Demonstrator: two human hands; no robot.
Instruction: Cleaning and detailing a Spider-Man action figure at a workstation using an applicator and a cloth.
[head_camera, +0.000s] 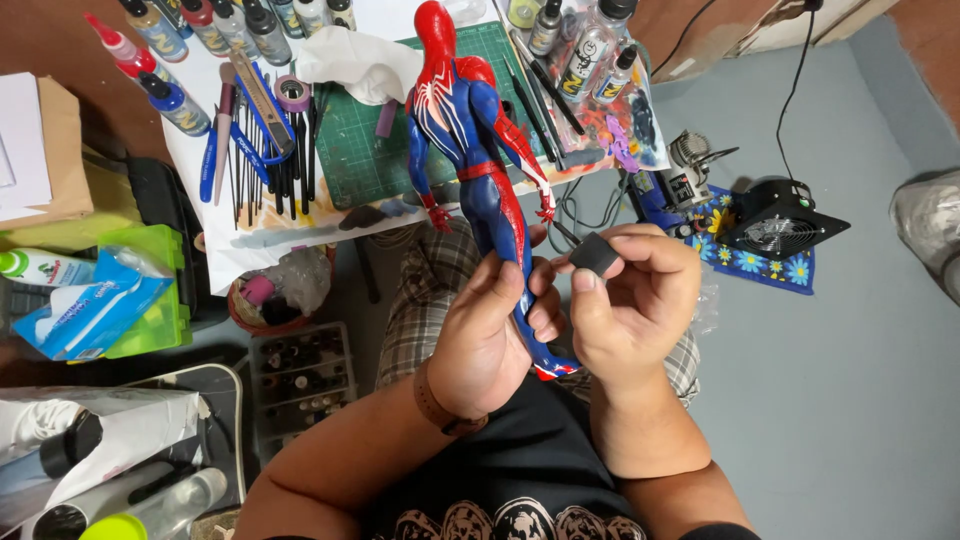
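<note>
Figure (470, 130) gripped by left hand (490, 335); right hand (630, 300) pinches dark block (596, 253)

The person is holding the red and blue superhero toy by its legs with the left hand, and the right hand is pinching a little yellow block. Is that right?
Almost. In the head view, the left hand does hold the red and blue superhero figure by its legs, but the little block pinched in the right hand is dark grey, not yellow.

A hobby workshop at home; paint bottles (172, 103), green cutting mat (372, 140), brushes (268, 165) crowd the worktable (215, 235).
</note>
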